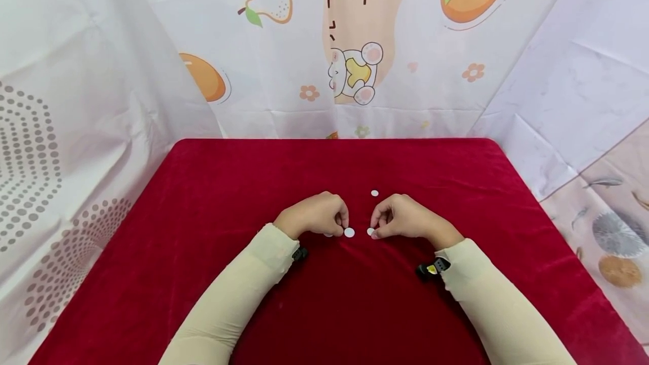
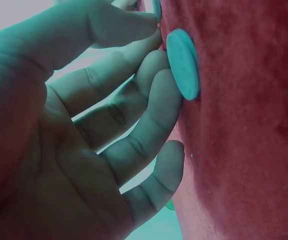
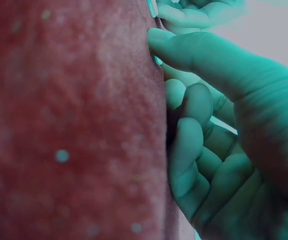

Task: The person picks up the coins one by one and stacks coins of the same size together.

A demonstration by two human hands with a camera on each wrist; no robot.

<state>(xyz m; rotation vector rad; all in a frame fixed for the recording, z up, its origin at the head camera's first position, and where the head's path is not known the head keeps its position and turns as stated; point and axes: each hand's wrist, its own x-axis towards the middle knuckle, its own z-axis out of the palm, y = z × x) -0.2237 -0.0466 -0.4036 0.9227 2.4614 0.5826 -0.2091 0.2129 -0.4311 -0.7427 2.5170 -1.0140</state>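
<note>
Small flat white discs lie on a red cloth. My left hand [image 1: 316, 214] rests low over the cloth, fingers loosely bent. Its thumb and index fingertips are beside one disc [image 1: 349, 232], with nothing visible between them. Another disc [image 2: 183, 65], seen in the left wrist view, lies by the other fingertips, mostly hidden by the hand in the head view. My right hand [image 1: 405, 218] pinches a third disc [image 1: 371, 231] at the cloth between thumb and index finger. In the right wrist view only a sliver of that disc [image 3: 158, 60] shows, its other fingers curled.
A further white disc [image 1: 374, 192] lies beyond the right hand. The red cloth [image 1: 243, 179] covers the table out to its rounded far corners. Behind it hangs a white curtain [image 1: 284, 61] with fruit prints. Dark wrist cameras [image 1: 431, 269] sit at both cuffs.
</note>
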